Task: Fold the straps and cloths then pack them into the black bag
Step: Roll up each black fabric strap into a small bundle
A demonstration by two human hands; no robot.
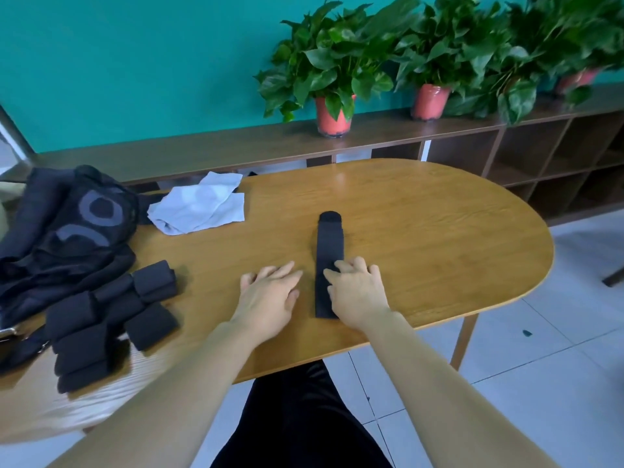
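You are working with one flat strap (329, 261), and your right hand (358, 292) is lying on its near half with the fingers curled down onto it, tips pressing into the fabric. The strap's rounded end is lying beyond your fingertips. Your left hand (270, 295) is resting flat on the table (439, 231) with its fingers nearly straight and close together, holding nothing, just beside the strap and not touching it. Well out past your left hand, roughly six folded straps (101, 332) are sitting in a heap; their edges are blurring together, so an exact count cannot be told. Beyond that heap the one black bag (67, 224) is slumping, soft and crumpled, with a grey ring-shaped mark on it. Ahead of your left hand, what look like two pale cloths (199, 206) are lying loosely overlapped beside the bag. The table is oval, with a smooth, light wood grain. Far beyond both hands, three leafy plants (337, 59) in reddish pots are standing on a dark wooden shelf (202, 146) against a teal wall (135, 62), and pale tiles (557, 383) are covering the floor past your right arm.
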